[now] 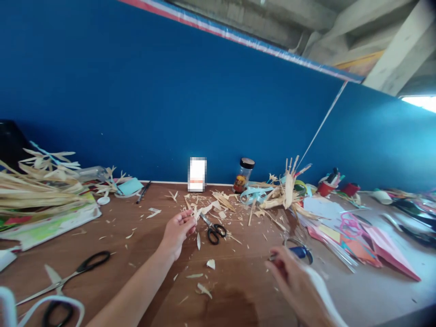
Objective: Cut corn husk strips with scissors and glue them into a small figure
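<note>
My left hand (179, 230) is closed, its fingertips pinching a small pale piece of dried husk (195, 215) over the table. Just right of those fingers, black-handled scissors (215, 231) lie among husk scraps. My right hand (289, 274), a little blurred, is held low on the right with its fingers curled together. A small greyish tip shows at the fingers, too unclear to name. Behind that hand is a dark blue cylinder with a thin loop around it (299, 252); whether the hand touches it I cannot tell.
Larger open scissors (59, 284) lie at front left. Dried husks (41, 186) are piled at the left. A black-lidded jar (244, 175) stands by the blue partition (204, 91). More husks (288, 193), coloured paper (384, 250) and a red pen cup (326, 187) occupy the right.
</note>
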`<state>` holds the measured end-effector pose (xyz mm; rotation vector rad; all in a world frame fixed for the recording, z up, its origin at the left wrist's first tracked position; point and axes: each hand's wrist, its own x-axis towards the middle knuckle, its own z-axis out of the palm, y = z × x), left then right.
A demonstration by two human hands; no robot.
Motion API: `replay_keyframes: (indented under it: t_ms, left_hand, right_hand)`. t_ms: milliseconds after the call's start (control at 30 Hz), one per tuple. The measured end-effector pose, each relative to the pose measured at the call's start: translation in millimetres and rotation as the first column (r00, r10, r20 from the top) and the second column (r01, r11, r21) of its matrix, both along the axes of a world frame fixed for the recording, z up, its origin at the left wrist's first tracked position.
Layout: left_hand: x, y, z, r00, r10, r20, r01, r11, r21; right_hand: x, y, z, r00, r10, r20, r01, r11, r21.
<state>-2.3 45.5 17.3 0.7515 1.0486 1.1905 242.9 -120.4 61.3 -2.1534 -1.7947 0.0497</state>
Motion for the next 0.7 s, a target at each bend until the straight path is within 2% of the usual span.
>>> replay_keyframes:
  t_ms: [67, 133, 233, 333, 433, 567, 700]
  left_hand:
    - [0.5, 0.3, -0.9, 1.000, -0.001, 0.024, 0.001, 1.000, 0.000]
    - [1.2, 0.9, -2.1, 0.999, -0.002, 0.039, 0.002, 1.000, 0.008]
    - [2.4, 1.0, -2.1, 0.999, -0.013, 0.046, 0.012, 1.000, 0.016]
    - [2.6, -0.1, -0.1, 0.998, -0.035, 0.059, 0.034, 0.999, 0.011]
    - [2.3, -0.9, 1.7, 0.996, -0.041, 0.074, 0.042, 0.999, -0.002]
    - [2.3, -0.2, 2.2, 0.996, -0.014, 0.086, 0.015, 1.000, -0.004]
    - [2.0, 0.5, 1.3, 0.995, -0.011, 0.103, 0.011, 1.000, 0.005]
  right_hand:
    - [-32.7, 23.3, 4.7, 0.973, 0.231, -0.030, -0.232, 0.970, -0.075]
    - [-63.1, 48.8, 6.4, 0.930, 0.366, -0.038, -0.368, 0.925, -0.096]
    - [-93.2, 86.7, 4.5, 0.886, 0.447, -0.122, -0.454, 0.890, -0.032]
    - [-103.5, 117.1, -3.2, 0.863, 0.448, -0.233, -0.460, 0.888, 0.006]
    - [-104.8, 132.3, -14.7, 0.859, 0.425, -0.284, -0.437, 0.899, 0.024]
    - [-106.6, 131.0, -26.2, 0.864, 0.431, -0.261, -0.452, 0.891, -0.025]
    - [-110.1, 124.6, -28.6, 0.880, 0.449, -0.154, -0.463, 0.884, -0.068]
